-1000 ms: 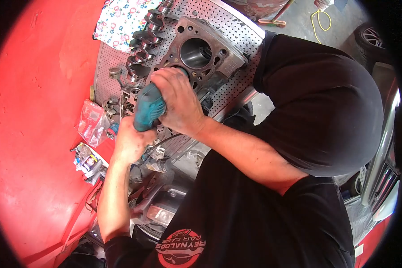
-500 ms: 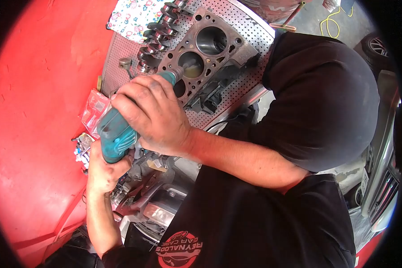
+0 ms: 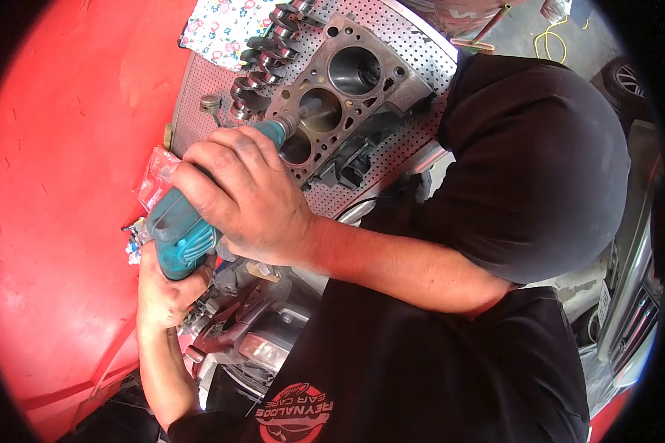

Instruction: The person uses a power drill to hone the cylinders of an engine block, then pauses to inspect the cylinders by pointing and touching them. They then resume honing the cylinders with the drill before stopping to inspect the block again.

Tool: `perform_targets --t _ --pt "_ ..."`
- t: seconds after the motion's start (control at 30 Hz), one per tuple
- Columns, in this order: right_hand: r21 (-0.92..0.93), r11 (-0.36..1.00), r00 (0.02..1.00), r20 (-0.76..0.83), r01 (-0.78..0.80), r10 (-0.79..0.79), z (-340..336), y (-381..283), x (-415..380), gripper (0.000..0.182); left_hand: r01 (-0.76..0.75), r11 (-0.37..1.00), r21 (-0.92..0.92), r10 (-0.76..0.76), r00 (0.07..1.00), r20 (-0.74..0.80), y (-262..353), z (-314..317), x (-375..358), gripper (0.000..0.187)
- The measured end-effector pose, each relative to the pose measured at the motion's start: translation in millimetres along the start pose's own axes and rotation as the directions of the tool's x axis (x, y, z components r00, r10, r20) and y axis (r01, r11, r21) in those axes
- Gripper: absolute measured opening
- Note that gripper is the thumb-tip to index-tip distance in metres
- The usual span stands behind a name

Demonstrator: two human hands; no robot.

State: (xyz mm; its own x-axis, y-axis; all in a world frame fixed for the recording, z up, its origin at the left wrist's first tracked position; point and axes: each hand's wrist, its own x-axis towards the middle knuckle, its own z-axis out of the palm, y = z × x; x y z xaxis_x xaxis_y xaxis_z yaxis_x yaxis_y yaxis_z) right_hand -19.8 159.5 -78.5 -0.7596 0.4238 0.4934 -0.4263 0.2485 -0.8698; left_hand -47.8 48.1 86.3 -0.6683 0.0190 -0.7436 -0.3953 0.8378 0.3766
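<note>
A teal power drill (image 3: 186, 230) is gripped in both of my hands, tilted, its metal chuck pointing up and right. My right hand (image 3: 247, 196) wraps over the top of the drill body behind the chuck. Below it, my left hand (image 3: 171, 289) is closed round the drill's rear grip. The chuck lies at the edge of the middle bore of a grey engine block (image 3: 353, 111). Whatever bit or attachment it carries is too blurred to make out. Three round cylinder bores show in the block's flat top face.
The block stands on a perforated metal table (image 3: 405, 140). Beside it are a crankshaft (image 3: 262, 63), a piston (image 3: 210, 102) and a flowered cloth (image 3: 227, 31). A red panel (image 3: 59, 192) runs along the left, with a plastic bag (image 3: 157, 176) near it. Car parts lie below.
The drill and both hands have shifted slightly down and left. The chuck sits further back from the middle bore, and more of the nearest bore shows. The view has shifted a little.
</note>
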Motion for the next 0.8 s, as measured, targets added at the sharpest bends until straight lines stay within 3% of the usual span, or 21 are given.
perform_targets --t 0.17,0.27,0.33,0.47,0.57,0.8 --pt "-0.016 0.999 0.999 0.026 -0.036 0.036 -2 17 -6 0.053 -0.015 0.999 0.052 0.014 1.0 0.018 1 8 19 0.018" --pt "0.015 0.996 0.995 0.054 -0.09 0.089 -4 25 -9 0.076 0.005 0.998 0.07 -0.008 0.999 0.039 -1 12 30 0.015" --pt "0.023 0.994 0.993 0.05 -0.107 0.106 -4 30 -11 0.076 0.046 0.997 0.056 -0.05 0.997 0.064 -2 13 36 0.015" --pt "-0.005 0.993 0.991 0.064 -0.121 0.121 -5 44 -18 0.079 -0.03 0.998 0.051 0.025 0.996 0.085 -3 24 49 0.013" --pt "-0.014 0.988 0.981 0.116 -0.153 0.153 -14 51 -18 0.066 -0.025 0.998 0.058 0.02 0.996 0.092 -11 29 62 0.009" --pt "-0.012 0.979 0.974 0.104 -0.201 0.202 -18 78 -31 0.073 0.002 0.998 0.063 -0.007 0.996 0.092 -12 53 90 0.012"
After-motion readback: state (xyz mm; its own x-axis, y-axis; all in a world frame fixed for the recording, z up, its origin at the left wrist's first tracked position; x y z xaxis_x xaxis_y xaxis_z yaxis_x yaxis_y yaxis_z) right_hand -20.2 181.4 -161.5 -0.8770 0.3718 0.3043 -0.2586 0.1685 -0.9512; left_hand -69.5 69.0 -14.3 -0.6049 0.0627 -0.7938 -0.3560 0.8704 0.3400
